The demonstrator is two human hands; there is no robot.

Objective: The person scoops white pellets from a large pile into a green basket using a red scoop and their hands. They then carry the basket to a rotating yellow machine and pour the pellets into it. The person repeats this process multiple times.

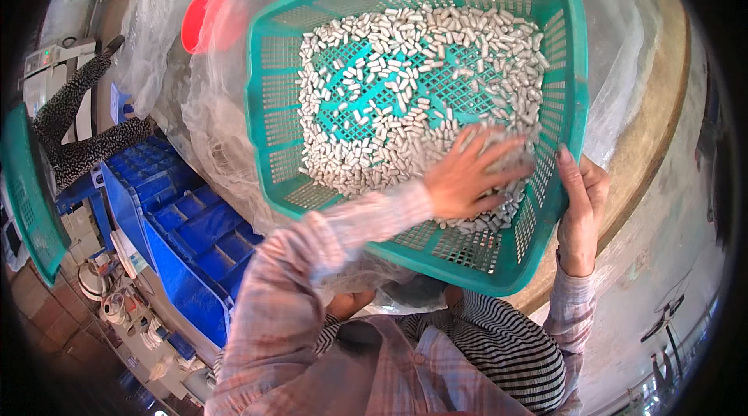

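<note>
One rectangular green plastic mesh basket (pixel 578 58) sits over clear, crinkled plastic sheeting (pixel 623 65), tilted toward the wearer's lap. Inside lie small pale grey-white capsule-shaped pieces (pixel 366 159), too many to count, ringing bare mesh toward the middle. Two hands are at work: the right hand (pixel 580 202) grasps the basket's right rim, thumb on top; the left hand (pixel 475 172) is spread among the pieces near the lower-right corner, though motion blur means I cannot tell whether it pinches any. One red round-mouthed plastic vessel (pixel 199 19) lies beyond the upper-left corner; one second green basket (pixel 35 206) stands far left.
</note>
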